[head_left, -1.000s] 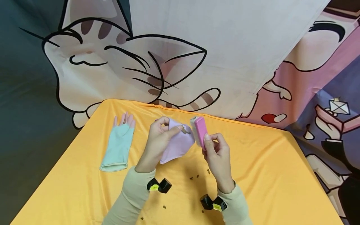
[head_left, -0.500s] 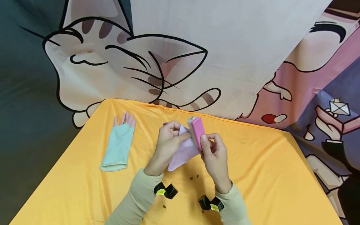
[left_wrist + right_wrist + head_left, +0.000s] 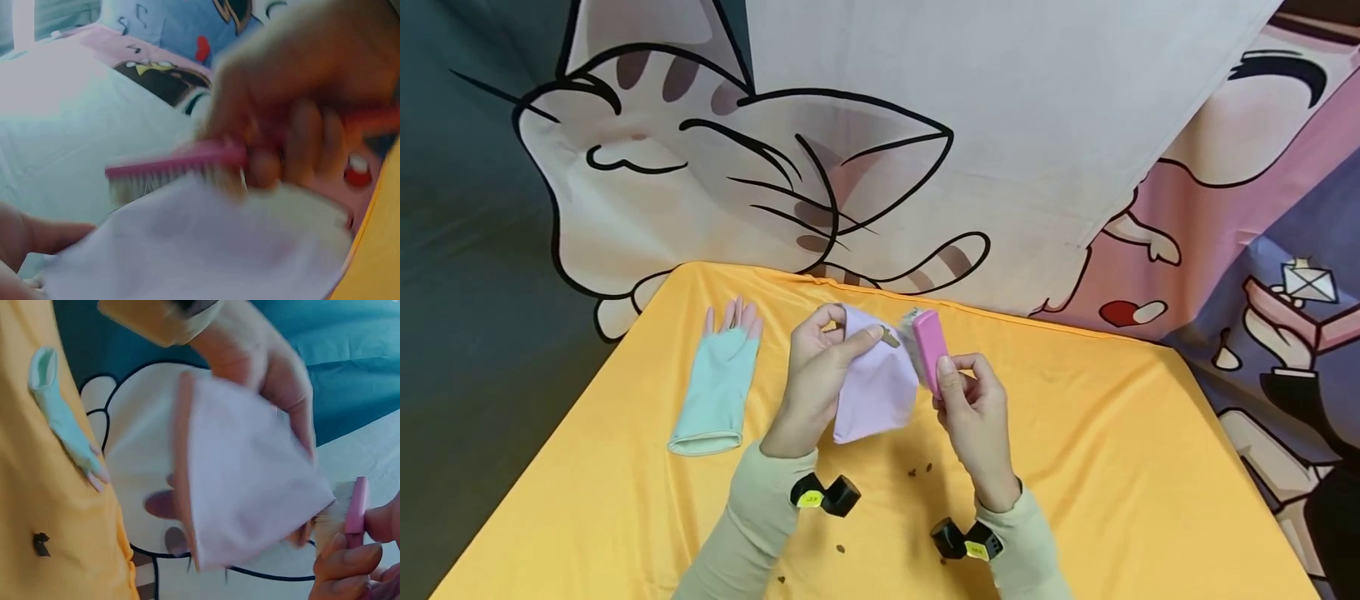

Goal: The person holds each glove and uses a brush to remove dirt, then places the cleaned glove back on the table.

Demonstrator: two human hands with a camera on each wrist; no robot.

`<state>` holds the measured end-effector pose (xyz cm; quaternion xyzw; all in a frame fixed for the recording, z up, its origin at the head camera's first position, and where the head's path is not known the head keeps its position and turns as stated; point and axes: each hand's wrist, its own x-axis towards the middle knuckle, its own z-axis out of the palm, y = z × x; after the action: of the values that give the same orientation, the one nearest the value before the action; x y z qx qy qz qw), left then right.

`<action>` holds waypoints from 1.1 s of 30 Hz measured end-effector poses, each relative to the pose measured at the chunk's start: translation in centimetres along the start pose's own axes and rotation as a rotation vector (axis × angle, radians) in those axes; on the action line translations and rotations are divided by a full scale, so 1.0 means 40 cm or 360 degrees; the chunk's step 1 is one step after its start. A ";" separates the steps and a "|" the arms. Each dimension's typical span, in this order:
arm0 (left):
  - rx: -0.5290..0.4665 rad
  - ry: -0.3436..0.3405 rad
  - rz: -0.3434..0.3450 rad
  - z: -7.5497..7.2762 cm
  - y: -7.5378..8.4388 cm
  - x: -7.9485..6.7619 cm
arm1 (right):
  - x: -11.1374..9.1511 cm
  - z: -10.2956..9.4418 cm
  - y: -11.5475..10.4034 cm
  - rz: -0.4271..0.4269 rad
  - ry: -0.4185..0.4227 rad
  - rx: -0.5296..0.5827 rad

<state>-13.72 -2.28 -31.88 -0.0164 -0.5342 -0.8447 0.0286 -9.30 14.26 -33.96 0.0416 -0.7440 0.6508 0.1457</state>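
My left hand (image 3: 818,371) pinches a limp lavender cloth (image 3: 878,392) near its upper edge, thumb in front. Beside the thumb tip, a brown smear (image 3: 890,337) marks the fabric. On the other side, my right hand (image 3: 976,412) grips a pink brush (image 3: 931,346) by its handle. Its pale bristles face left, right at the cloth's edge. The left wrist view is blurred and has the brush head (image 3: 169,164) along the cloth's top edge. In the right wrist view the cloth (image 3: 250,481) spreads wide, its corner at the bristles.
A mint rubber glove (image 3: 713,392) with pink fingers lies on the yellow tablecloth (image 3: 1097,467), left of my hands. Several small brown bits (image 3: 840,548) are scattered below them. Behind the table hangs a cartoon cat backdrop (image 3: 880,158).
Half a second ago my left hand and the cloth came rightward until the bristles overlapped the cloth. Now they are back to the left and the smear shows again. The brush moved only slightly.
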 end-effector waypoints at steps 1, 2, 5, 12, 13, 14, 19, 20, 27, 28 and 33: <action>0.0058 0.0001 0.0039 0.001 -0.002 0.000 | -0.001 -0.001 -0.001 -0.0015 0.0007 0.0023; 0.0131 0.0002 0.0070 0.004 -0.004 -0.002 | -0.002 -0.003 -0.003 -0.0036 0.0014 0.0044; 0.0378 -0.0020 0.0144 0.015 -0.016 -0.008 | -0.005 -0.004 -0.003 -0.0119 0.0007 0.0105; 0.0595 -0.0162 0.0180 0.046 -0.043 -0.024 | -0.008 0.005 0.006 -0.0153 0.0002 0.0069; 0.0584 -0.0150 0.0168 0.047 -0.044 -0.024 | -0.007 0.007 0.007 -0.0149 0.0000 0.0050; 0.0555 -0.0134 0.0159 0.048 -0.044 -0.024 | -0.007 0.008 0.009 -0.0140 -0.0002 0.0036; 0.0318 -0.0060 0.0100 0.039 -0.032 -0.017 | -0.008 0.016 0.008 -0.0126 -0.0021 0.0058; 0.0274 -0.0054 0.0086 0.037 -0.030 -0.015 | -0.008 0.018 0.008 -0.0114 -0.0025 0.0067; 0.0113 0.0003 0.0004 0.018 -0.020 -0.006 | -0.010 0.020 0.005 0.0004 -0.0043 0.0095; 0.0096 0.0007 -0.0004 0.017 -0.019 -0.006 | -0.010 0.020 0.005 0.0013 -0.0047 0.0101; -0.0010 -0.0004 -0.0103 0.011 -0.018 -0.003 | -0.009 0.018 0.003 0.0034 -0.0066 0.0114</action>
<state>-13.65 -1.56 -32.34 -0.0001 -0.5319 -0.8468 0.0005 -9.13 13.52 -34.27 0.0523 -0.7235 0.6775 0.1216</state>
